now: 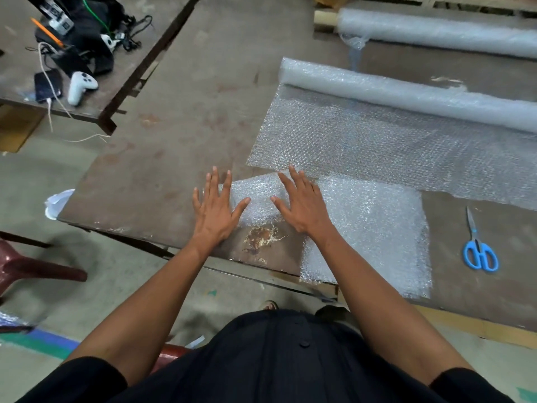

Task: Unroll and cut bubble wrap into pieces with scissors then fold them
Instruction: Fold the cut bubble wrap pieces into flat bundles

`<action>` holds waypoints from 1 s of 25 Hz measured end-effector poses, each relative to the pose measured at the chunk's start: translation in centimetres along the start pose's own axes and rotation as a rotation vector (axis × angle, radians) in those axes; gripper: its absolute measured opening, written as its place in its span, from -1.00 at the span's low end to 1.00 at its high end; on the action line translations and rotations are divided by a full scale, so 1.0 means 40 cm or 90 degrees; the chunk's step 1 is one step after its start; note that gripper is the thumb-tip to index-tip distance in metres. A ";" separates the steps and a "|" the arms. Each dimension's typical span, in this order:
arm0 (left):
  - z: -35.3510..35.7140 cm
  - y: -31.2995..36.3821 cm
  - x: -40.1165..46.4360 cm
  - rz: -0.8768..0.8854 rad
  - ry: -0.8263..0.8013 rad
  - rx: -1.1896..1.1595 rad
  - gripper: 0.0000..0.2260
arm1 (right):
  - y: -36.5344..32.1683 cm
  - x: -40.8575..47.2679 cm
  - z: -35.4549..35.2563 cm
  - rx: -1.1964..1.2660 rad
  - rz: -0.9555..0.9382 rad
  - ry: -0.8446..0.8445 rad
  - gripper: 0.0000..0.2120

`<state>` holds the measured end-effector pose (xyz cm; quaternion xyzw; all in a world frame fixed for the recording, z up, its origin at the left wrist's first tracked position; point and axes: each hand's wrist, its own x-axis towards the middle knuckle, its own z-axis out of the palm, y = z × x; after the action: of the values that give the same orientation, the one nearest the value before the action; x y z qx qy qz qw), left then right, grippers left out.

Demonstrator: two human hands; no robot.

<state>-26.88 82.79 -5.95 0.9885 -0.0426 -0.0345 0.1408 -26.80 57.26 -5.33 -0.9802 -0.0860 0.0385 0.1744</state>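
A cut piece of bubble wrap [374, 228] lies on the brown table [174, 141] near its front edge, its left part folded into a narrower strip. My left hand [216, 209] lies flat with spread fingers at the strip's left end. My right hand [302, 203] presses flat on the folded part. Behind them the bubble wrap roll [406, 94] lies across the table with a sheet [377, 144] unrolled toward me. Blue-handled scissors [479, 248] lie shut on the table to the right, away from both hands.
A second roll [436, 30] on a cardboard core lies at the far right. A side table [17, 91] at the upper left holds a white controller [80, 85], a phone, cables and a dark bag. A red plastic chair [29, 266] stands at the left.
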 end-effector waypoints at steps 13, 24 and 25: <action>0.071 0.559 0.061 0.278 -0.115 -0.008 -0.32 | 0.368 -0.297 -0.153 -0.002 0.324 0.221 -0.51; 0.109 0.722 0.161 0.235 -0.173 0.098 -0.48 | 0.652 -0.294 -0.266 0.383 0.390 0.096 -0.47; 0.108 0.721 0.166 0.231 -0.180 0.092 -0.47 | 0.661 -0.289 -0.268 0.423 0.389 0.093 -0.44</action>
<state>-22.79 53.38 -2.34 0.9574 -0.2415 -0.1438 0.0661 -32.93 27.12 -4.01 -0.8516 0.2365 0.0445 0.4658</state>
